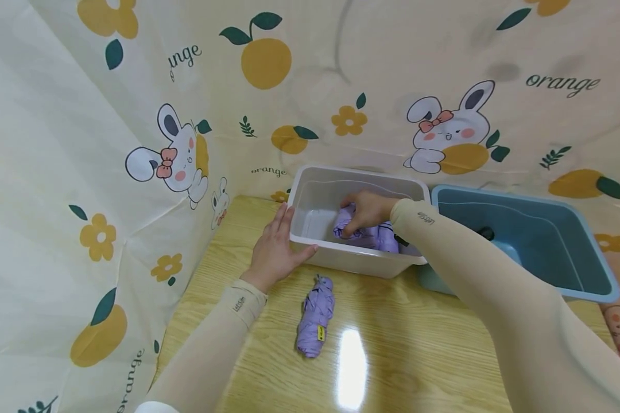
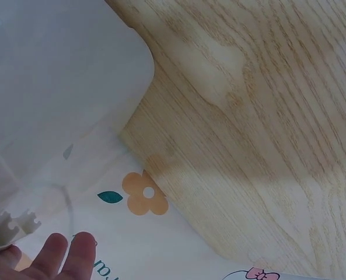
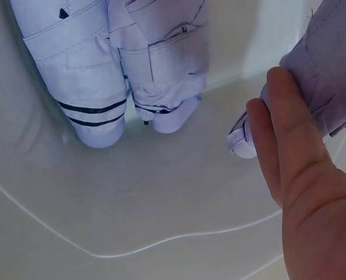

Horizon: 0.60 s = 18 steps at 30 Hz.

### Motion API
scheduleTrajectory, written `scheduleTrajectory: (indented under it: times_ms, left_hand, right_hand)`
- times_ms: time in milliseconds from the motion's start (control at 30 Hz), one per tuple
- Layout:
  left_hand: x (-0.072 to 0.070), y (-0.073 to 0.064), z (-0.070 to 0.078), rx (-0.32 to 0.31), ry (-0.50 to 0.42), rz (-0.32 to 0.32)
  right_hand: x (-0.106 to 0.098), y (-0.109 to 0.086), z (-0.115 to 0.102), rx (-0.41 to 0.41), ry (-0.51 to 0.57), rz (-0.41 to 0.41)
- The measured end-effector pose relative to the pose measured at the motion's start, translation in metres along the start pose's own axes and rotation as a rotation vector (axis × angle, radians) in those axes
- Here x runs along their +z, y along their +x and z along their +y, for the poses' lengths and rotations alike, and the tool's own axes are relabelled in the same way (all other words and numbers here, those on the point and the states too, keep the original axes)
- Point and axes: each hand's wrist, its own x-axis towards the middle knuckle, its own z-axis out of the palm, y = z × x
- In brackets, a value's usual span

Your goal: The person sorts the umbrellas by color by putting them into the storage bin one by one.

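In the head view my right hand (image 1: 370,210) reaches into a white plastic bin (image 1: 348,259) and grips a folded purple umbrella (image 1: 343,221) between thumb and fingers. The right wrist view shows this held umbrella (image 3: 327,70) slanting along the fingers. Two more folded umbrellas (image 1: 387,238) lie side by side in the bin, partly hidden by my right arm. My left hand (image 1: 275,250) rests at the bin's left front corner, fingers extended along the left rim and thumb at the front. Another purple umbrella (image 1: 316,318) with a yellow tag lies on the table before the bin.
A blue bin (image 1: 547,238) stands to the right of the white one, with a small dark thing (image 1: 486,233) inside; my right forearm crosses its front. Behind and at left hangs a cloth (image 1: 310,74) printed with rabbits and oranges. The table (image 1: 413,344) is wood-grained.
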Motion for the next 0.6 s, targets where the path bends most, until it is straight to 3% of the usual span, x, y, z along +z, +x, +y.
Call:
scheduleTrajectory:
  times_ms: [367, 600]
  left_hand:
    - [0.000, 0.000, 0.000, -0.007, 0.004, 0.004]
    - [0.000, 0.001, 0.000, -0.007, -0.015, 0.002]
  right_hand:
    - [0.010, 0.012, 0.005, -0.047, -0.077, -0.031]
    - [0.022, 0.024, 0.015, -0.013, -0.138, -0.086]
